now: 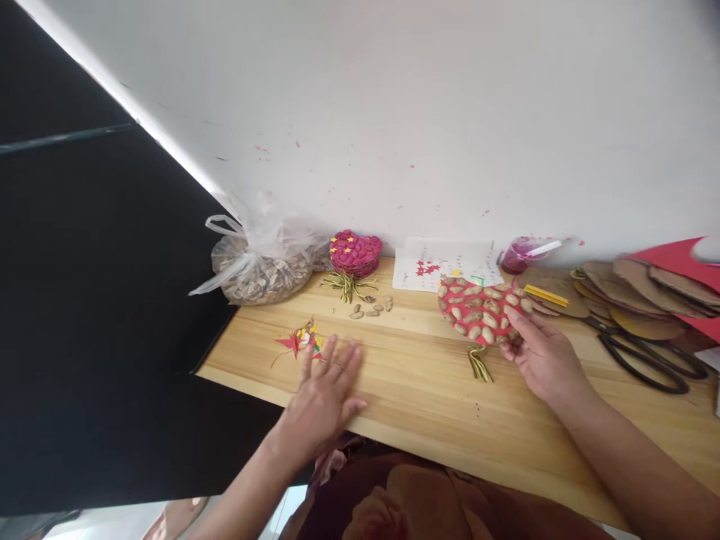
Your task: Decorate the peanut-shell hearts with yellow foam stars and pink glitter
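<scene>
My right hand grips the right edge of a red heart-shaped piece covered with peanut shells, tilted up off the wooden table. A striped ribbon tail hangs from its lower tip. My left hand lies flat on the table with fingers spread, its fingertips just short of a small heap of red and yellow paper stars. It holds nothing.
A plastic bag of shells and a pink heart with yellow stars stand by the wall. Loose peanuts, a star sheet, a pink cup, cardboard cutouts and black scissors lie around.
</scene>
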A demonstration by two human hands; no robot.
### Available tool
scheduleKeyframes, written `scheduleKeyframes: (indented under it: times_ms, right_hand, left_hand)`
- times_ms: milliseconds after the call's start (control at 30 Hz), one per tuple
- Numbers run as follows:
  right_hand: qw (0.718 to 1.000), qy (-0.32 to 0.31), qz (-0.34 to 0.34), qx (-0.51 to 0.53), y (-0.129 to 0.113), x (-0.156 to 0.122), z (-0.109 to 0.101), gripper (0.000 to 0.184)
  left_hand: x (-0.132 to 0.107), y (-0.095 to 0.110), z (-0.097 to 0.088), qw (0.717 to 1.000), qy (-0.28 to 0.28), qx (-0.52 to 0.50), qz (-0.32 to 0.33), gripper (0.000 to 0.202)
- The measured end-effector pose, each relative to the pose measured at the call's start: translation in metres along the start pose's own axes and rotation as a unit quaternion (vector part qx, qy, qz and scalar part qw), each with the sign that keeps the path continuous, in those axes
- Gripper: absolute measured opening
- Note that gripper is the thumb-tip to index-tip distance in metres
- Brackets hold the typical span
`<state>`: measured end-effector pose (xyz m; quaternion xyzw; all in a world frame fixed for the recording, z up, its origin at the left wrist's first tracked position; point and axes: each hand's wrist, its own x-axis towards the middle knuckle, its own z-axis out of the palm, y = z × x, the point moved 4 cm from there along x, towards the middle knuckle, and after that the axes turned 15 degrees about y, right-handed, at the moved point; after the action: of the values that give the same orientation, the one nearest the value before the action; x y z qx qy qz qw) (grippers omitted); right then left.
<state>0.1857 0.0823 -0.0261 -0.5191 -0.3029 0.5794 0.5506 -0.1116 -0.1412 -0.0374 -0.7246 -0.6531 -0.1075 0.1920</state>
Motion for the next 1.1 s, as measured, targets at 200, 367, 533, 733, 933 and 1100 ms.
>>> scheduleKeyframes:
  times_ms: [200,367,533,733,933,1100]
  right_hand:
    - [1.0,-0.01,-0.004,-0.01,-0.001,-0.001,-0.001,0.053]
    - [1.0,-0.011,-0.006,-0.013,-0.001,0.0,-0.002,0.052]
    - [1.0,-0.011,-0.01,-0.011,-0.001,0.0,-0.001,0.052]
    - [1.0,-0.018,-0.011,-0.017,-0.002,-0.001,0.001,0.046]
    - [1.0,-0.016,-0.011,-0.017,0.0,0.0,-0.002,0.047]
    - [1.0,-0.004,-0.01,-0.016,0.004,0.005,-0.003,0.046]
  left_hand:
    - [-0.007,-0.021,-0.001,0.999,-0.018,0.013,-0.032,0.067]
    - [-0.009,-0.062,0.006,0.995,-0.016,0.024,-0.095,0.062]
    - [-0.025,-0.088,0.014,0.959,0.06,-0.05,-0.271,0.074]
    - [-0.025,-0.093,0.033,0.903,0.096,-0.09,-0.408,0.094]
    - [0.01,-0.085,0.027,0.907,0.148,-0.162,-0.36,0.073]
    - [0.019,-0.095,0.003,0.913,0.221,-0.135,-0.314,0.047]
